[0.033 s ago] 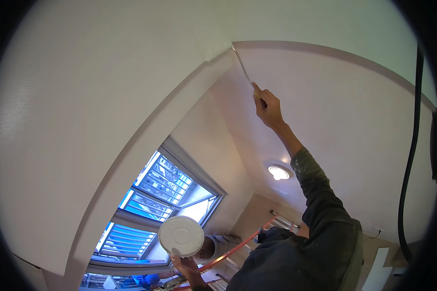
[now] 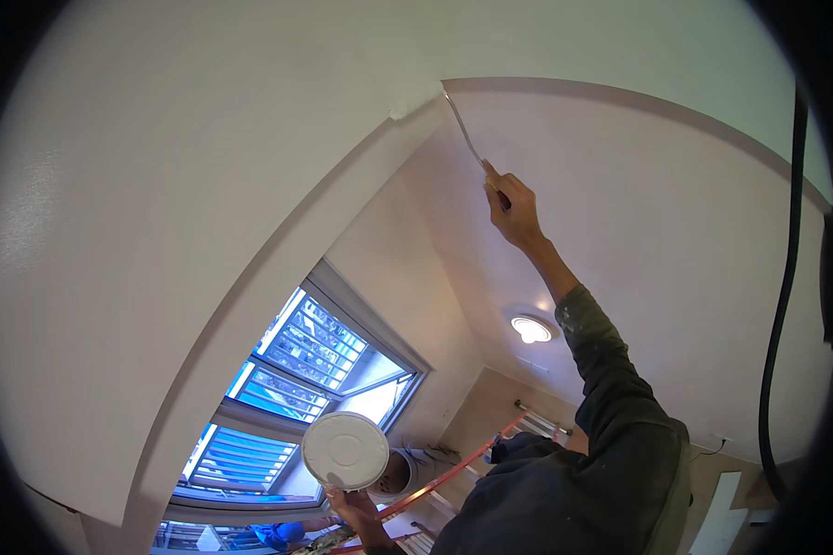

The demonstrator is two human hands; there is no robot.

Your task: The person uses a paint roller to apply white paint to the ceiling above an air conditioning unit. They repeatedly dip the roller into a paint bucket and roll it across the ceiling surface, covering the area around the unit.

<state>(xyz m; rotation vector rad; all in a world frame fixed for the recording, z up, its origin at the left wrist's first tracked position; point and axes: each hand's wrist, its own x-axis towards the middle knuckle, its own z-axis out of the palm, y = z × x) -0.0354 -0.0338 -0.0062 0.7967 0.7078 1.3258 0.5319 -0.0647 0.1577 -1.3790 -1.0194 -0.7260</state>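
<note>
My right hand [image 2: 512, 205] is raised on a dark-sleeved arm and grips the thin metal handle of a small paint roller [image 2: 415, 100]. The roller's white sleeve presses into the corner where the pale ceiling meets the white wall beam [image 2: 250, 277]. Low in the view, my left hand [image 2: 356, 509] holds up a round white pail [image 2: 344, 450], seen from underneath. The two hands are far apart.
A louvred glass window [image 2: 296, 388] sits below the beam. A round ceiling light [image 2: 530, 328] glows near my right forearm. An orange ladder [image 2: 453, 476] slants behind the pail. A black cable [image 2: 782, 305] hangs along the right edge.
</note>
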